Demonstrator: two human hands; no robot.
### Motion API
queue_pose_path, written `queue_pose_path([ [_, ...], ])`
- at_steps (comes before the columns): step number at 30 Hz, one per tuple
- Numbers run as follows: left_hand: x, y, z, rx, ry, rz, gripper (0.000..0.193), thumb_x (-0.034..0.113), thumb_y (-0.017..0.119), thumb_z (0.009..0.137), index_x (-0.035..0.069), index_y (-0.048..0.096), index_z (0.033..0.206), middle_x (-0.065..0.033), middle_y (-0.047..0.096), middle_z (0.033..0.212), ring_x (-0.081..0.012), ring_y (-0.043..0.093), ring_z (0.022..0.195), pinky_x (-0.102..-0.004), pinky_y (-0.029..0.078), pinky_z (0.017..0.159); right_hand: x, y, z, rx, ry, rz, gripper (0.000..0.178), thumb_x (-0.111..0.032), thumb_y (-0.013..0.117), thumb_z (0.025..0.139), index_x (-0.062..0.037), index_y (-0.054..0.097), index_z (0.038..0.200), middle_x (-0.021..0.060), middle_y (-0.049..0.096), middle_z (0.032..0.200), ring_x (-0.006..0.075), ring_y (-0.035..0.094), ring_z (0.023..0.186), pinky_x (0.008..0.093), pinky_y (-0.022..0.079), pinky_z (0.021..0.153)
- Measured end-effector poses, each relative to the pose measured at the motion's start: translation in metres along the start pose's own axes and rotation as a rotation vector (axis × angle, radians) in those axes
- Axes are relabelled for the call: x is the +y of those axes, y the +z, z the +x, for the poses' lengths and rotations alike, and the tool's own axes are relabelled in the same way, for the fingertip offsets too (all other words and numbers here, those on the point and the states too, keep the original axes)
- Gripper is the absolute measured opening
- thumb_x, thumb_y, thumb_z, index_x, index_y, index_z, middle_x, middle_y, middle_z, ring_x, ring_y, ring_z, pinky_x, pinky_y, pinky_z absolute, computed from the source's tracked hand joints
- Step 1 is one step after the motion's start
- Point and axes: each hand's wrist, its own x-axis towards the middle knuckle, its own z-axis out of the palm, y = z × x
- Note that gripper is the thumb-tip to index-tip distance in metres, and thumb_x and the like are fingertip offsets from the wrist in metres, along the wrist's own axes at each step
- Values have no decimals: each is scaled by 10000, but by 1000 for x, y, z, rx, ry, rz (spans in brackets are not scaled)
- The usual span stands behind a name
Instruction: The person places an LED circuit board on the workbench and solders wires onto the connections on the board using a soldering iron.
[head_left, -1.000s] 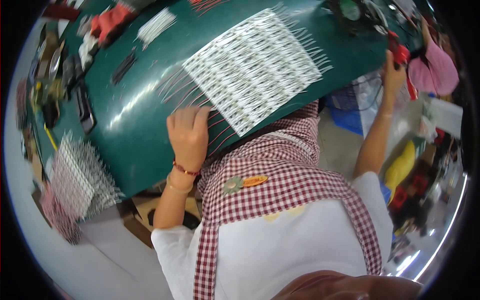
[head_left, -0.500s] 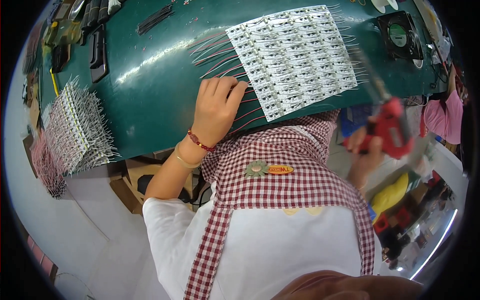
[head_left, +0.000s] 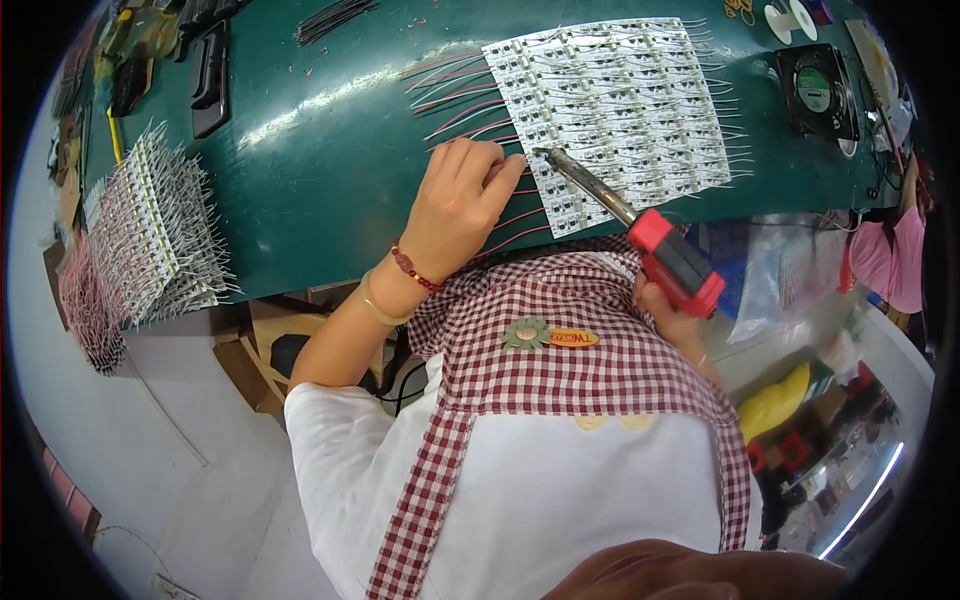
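A white panel of small circuit boards lies on the green table, with red and white wires sticking out of its left edge and thin pale leads on its right. My left hand rests at the panel's left edge, thumb and fingers pinched together on a wire whose end they partly hide. A red and black soldering iron is gripped in my right hand, just off the table's near edge. Its metal tip reaches the panel's left side, close to my left fingertips.
A stack of wired white strips stands at the table's left edge. At the right are a black fan and a white spool. Black wires and a black case lie farther back.
My right hand has brought the soldering iron leftward from the right side, so its tip is now over the panel's left edge. My left hand stays pinched at the same edge.
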Motion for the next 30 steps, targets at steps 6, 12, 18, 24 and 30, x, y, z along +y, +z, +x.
queue_pose_path([
  [6,1,0,0,3,-9,-2,290,-13,586,706,19,638,989,-74,530,854,-210,522,752,-321,411,667,2,-2,0,-56,69,-8,151,-114,690,800,-21,636,907,61,612,780,155,588,688,277,461,605],
  [12,1,1,0,9,-5,-8,287,-18,588,699,18,643,979,-68,539,848,-206,524,747,-317,409,662,-8,-5,-10,-19,97,192,113,-97,637,856,-12,634,930,37,629,808,105,578,699,260,461,619],
  [18,1,1,-1,10,4,13,286,-17,592,696,21,645,975,-66,535,841,-204,523,745,-318,403,658,7,-9,-14,-26,98,23,153,-122,675,813,-20,652,924,80,640,801,175,616,680,289,476,617],
  [24,1,1,0,18,10,20,279,-17,592,702,26,646,972,-64,524,828,-204,520,742,-320,399,656,0,-4,-3,-47,38,-23,165,-118,678,776,-12,652,901,95,632,783,209,613,675,302,470,599],
  [30,0,2,2,15,5,25,274,-18,591,703,28,648,967,-60,523,821,-201,518,738,-320,398,653,6,-7,-1,-75,-46,-140,169,-93,677,764,-6,651,907,99,630,793,211,606,672,302,473,608],
])
